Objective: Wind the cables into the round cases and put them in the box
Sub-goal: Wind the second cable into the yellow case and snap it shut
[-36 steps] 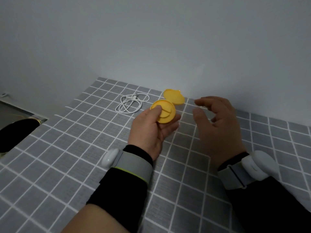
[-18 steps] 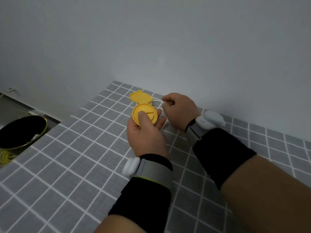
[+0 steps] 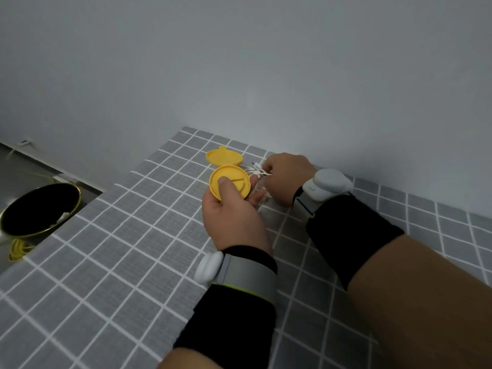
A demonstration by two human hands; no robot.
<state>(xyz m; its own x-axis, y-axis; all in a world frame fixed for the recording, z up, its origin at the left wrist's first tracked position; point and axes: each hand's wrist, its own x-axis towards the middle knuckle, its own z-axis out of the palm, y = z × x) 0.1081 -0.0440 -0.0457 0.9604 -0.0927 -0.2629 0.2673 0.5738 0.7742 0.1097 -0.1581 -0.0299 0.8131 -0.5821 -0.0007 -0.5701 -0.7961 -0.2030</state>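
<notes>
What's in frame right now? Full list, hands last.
table: 1, grey cloth with white grid, fills the lower frame
wall: 1, pale grey, behind the table
case: 1, yellow, round, open, held over the table at centre
lid: 1, yellow, swung back off the case's far edge
cable: 1, white, bunched just right of the case
bowl: 1, black with gold rim, off the table's left edge
cord: 1, yellow, coiled just below the bowl in the picture
wristbands: 2, grey with white pods, one per wrist
left hand: 1, grips the case, thumb on its inner face
right hand: 1, pinches the cable
</notes>
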